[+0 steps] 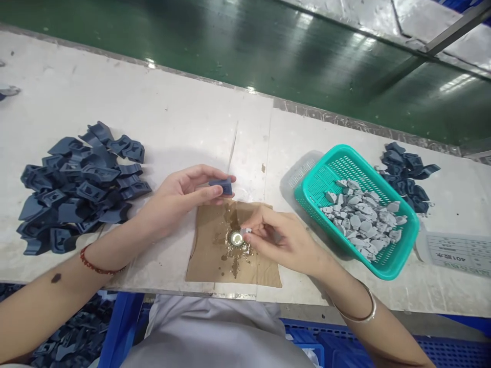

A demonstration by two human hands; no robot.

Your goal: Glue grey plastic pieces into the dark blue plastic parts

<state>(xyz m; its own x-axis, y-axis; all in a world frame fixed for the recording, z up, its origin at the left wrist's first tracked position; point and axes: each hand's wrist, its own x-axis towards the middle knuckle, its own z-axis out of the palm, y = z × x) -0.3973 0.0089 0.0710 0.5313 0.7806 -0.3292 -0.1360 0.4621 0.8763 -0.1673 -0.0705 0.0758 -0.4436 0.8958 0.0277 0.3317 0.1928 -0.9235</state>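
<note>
Near the middle of the table, my left hand (187,197) holds a dark blue plastic part (221,186) between thumb and fingers. To its right and lower, my right hand (282,237) pinches a small light grey piece (245,231). That piece is just over a small round cap-like dish (236,238), which rests on a brown cardboard sheet (203,255) with wet stains. A green basket (399,255) holding many grey pieces (366,217) stands to the right of my right hand. On the left lies a large pile of dark blue parts (82,189).
Behind the basket sits a smaller pile of dark blue parts (408,174). A labelled clear box or sheet (458,250) lies at the right. A green conveyor surface (215,46) runs beyond the white table (192,122). Blue crates (341,347) stand below the front edge.
</note>
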